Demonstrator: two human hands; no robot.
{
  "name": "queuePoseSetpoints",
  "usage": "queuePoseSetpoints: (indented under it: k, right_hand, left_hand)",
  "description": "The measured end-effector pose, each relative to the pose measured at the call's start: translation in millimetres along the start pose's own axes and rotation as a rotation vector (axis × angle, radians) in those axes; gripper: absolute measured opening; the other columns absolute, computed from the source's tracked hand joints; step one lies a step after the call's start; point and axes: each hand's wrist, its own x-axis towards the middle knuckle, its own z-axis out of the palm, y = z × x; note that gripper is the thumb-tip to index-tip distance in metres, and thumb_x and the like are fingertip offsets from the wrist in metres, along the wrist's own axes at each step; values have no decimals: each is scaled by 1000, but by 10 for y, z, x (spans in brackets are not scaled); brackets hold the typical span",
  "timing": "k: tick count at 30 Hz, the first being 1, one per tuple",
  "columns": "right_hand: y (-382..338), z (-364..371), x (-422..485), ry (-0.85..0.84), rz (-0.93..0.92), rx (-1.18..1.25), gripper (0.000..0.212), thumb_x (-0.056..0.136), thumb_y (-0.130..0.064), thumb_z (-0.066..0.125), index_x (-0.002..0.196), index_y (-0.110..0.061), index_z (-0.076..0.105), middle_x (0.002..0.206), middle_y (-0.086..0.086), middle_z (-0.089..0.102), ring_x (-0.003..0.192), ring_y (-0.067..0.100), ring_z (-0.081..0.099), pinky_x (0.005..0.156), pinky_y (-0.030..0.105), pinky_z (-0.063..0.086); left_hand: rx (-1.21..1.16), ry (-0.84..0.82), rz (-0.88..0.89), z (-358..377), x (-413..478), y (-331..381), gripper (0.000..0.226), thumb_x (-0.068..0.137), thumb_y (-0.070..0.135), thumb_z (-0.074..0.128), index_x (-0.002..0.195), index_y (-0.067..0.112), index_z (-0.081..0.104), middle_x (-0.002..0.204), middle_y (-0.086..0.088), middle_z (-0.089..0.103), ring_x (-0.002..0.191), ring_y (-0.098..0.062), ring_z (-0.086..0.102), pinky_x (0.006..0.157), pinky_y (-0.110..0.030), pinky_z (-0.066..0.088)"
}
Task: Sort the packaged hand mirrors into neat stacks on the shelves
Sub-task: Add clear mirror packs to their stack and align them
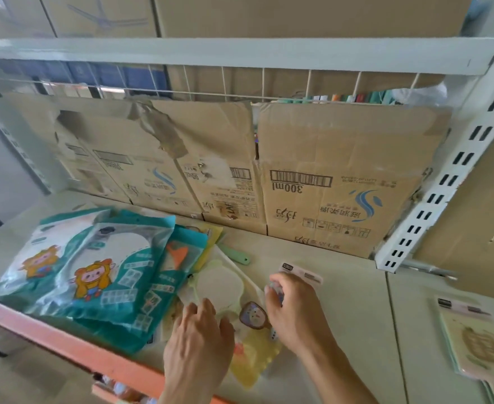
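Head view: just right of the teal packet pile (94, 272) on the shelf (342, 310), the left hand (199, 339) presses a green mirror packet (219, 290), grip spread flat, while the right hand (294, 307) pinches a pink-carded packet (301, 274) (blurred), so square edges before stacking.

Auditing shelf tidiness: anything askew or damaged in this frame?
Yes. The teal packs on the left lie fanned and overlapping, not squared into a stack. A green handle pokes out from under the pile. The cardboard backing is torn and crumpled near its top.
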Motion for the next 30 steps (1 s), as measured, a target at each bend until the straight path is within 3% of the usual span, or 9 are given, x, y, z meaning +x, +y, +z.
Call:
queuePoseSetpoints:
  k: [4,8,15,20,22,23,25,27,30]
  right_hand:
    - [-175,178,77,4,47,-93,37,96,-32,47,129,-19,54,129,-5,58,118,8,52,96,17,38]
    - [-281,340,172,-18,148,-220,35,95,-35,45,126,-21,55,123,-3,61,117,15,54,94,27,43]
    - [-375,404,170,-62,346,-192,22,95,-31,47,97,-15,61,93,-3,66,83,13,58,73,28,46]
    - [-352,375,122,-149,466,-10,34,94,-34,51,63,-19,49,57,-7,45,56,10,43,58,27,34]
    - [-364,401,60,-114,478,89,34,94,-33,52,69,-10,57,61,4,55,58,14,49,59,31,39]
    - [-380,413,30,-76,466,127,33,94,-31,52,74,-7,60,68,8,60,61,17,54,60,33,43]
    - [-418,429,-25,8,431,169,34,95,-28,52,69,-8,57,63,4,55,58,15,50,58,30,40]
    - [-451,437,-71,89,407,197,36,95,-25,53,61,-14,49,56,-4,43,54,9,39,55,27,32]
    - [-498,450,-143,170,413,279,28,95,-24,53,70,-12,58,62,5,52,59,10,45,58,28,36]
  left_hand:
    - [-10,-52,-42,-75,95,-145,33,90,45,44,113,22,41,113,-2,51,110,-20,52,89,-30,43]
    - [-118,-85,-28,-160,191,-238,33,89,43,47,112,23,35,108,-2,55,107,-20,55,89,-28,41]
    - [-562,-244,-186,-245,394,-410,34,84,38,59,109,27,39,91,6,60,87,-21,64,85,-37,51]
    - [-851,-236,-341,-276,480,-453,20,85,24,61,86,29,42,91,-3,60,84,-22,61,82,-47,54]
    - [-917,-265,-354,-271,514,-460,7,87,23,58,91,26,53,93,-5,65,84,-22,63,74,-40,57]
    - [-917,-286,-330,-284,523,-464,5,89,23,56,93,23,58,91,-5,66,80,-21,64,62,-31,56]
    - [-919,-322,-277,-294,539,-502,16,93,24,50,93,13,63,81,-7,65,63,-18,59,42,-21,42]
    - [-925,-354,-252,-330,554,-539,20,94,26,49,92,11,62,76,-8,59,55,-17,49,40,-22,35]
    - [-949,-397,-240,-423,567,-537,14,96,26,48,93,20,60,85,-9,62,62,-16,50,43,-23,37]
